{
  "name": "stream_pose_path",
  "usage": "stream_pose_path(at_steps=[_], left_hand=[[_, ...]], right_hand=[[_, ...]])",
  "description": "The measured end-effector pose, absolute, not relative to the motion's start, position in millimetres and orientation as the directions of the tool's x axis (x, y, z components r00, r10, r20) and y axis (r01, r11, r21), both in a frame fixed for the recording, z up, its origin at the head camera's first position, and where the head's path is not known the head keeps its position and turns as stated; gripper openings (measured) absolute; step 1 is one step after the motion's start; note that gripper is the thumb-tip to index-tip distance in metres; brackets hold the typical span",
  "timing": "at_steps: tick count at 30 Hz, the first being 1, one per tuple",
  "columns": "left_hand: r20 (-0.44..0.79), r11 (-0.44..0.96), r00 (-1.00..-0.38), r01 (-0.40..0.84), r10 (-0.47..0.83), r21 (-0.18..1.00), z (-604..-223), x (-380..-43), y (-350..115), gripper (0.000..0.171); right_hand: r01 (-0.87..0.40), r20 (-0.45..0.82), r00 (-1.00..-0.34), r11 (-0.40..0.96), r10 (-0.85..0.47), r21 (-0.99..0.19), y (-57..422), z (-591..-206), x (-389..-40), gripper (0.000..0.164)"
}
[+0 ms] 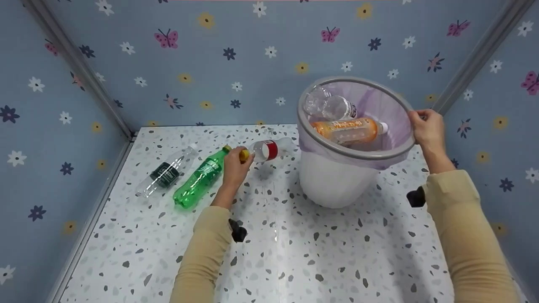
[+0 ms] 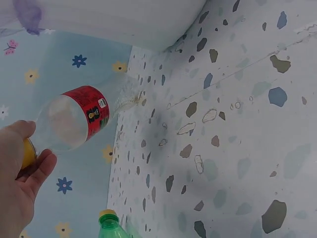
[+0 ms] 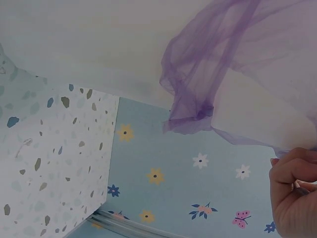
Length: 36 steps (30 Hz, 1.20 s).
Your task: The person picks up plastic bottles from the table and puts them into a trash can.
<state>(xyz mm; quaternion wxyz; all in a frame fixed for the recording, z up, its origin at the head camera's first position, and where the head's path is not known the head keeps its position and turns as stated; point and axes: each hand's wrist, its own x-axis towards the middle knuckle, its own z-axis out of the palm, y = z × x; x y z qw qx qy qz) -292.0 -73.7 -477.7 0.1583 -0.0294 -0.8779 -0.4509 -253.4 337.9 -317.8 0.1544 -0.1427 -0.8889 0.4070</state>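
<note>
My left hand [image 1: 236, 168] pinches a clear plastic bottle [image 2: 62, 121] with a red label [image 1: 270, 150] by its yellow-capped neck. The bottle lies sideways in the air, its base toward the trash can [image 1: 332, 181]. With my right hand [image 1: 430, 130] I grip the can's grey rim [image 1: 356, 153] at its right side. The can is white, tilted, and lined with a purple bag [image 1: 398, 113]. Inside it lie an orange-labelled bottle [image 1: 349, 130] and clear bottles [image 1: 337, 108]. Near my left hand a green bottle [image 1: 200, 181] lies on the table.
A clear bottle with a dark green label [image 1: 165, 174] lies left of the green one on the speckled white table [image 1: 278, 252]. Flower-patterned panels [image 1: 252, 63] wall in the back and both sides, with grey metal strips [image 1: 80, 63] at the corners.
</note>
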Motion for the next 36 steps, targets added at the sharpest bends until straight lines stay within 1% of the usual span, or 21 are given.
stream_pose_path(at_steps=[3, 8, 14, 21, 26, 33, 36], left_hand=[[0.324, 0.577, -0.940, 0.209, -0.103, 0.789, -471.5, -290.8, -76.4, 0.032], [0.363, 0.578, -0.925, 0.233, -0.117, 0.782, -458.9, -288.9, -80.9, 0.030], [0.394, 0.588, -0.910, 0.248, -0.132, 0.770, -445.2, -286.8, -86.7, 0.027], [0.460, 0.562, -0.876, 0.309, -0.146, 0.767, -428.0, -283.5, -94.6, 0.028], [0.485, 0.534, -0.860, 0.339, -0.158, 0.774, -413.2, -279.3, -99.2, 0.027], [0.576, 0.519, -0.801, 0.426, -0.166, 0.741, -397.3, -276.0, -106.6, 0.026], [0.573, 0.500, -0.801, 0.429, -0.174, 0.752, -388.0, -274.1, -107.5, 0.028]], right_hand=[[0.118, 0.190, -0.903, 0.649, 0.385, -0.752, 337.4, -318.0, -253.4, 0.048], [0.132, 0.156, -0.911, 0.628, 0.382, -0.767, 337.2, -317.5, -253.0, 0.050], [0.134, 0.152, -0.913, 0.630, 0.379, -0.765, 337.1, -316.3, -252.6, 0.050], [0.142, 0.142, -0.915, 0.632, 0.377, -0.762, 337.2, -315.8, -252.5, 0.053], [0.147, 0.141, -0.915, 0.638, 0.379, -0.756, 337.3, -315.8, -252.8, 0.052], [0.127, 0.142, -0.924, 0.632, 0.356, -0.764, 338.5, -316.5, -252.4, 0.053], [0.137, 0.126, -0.927, 0.631, 0.353, -0.764, 339.2, -316.4, -252.0, 0.054]])
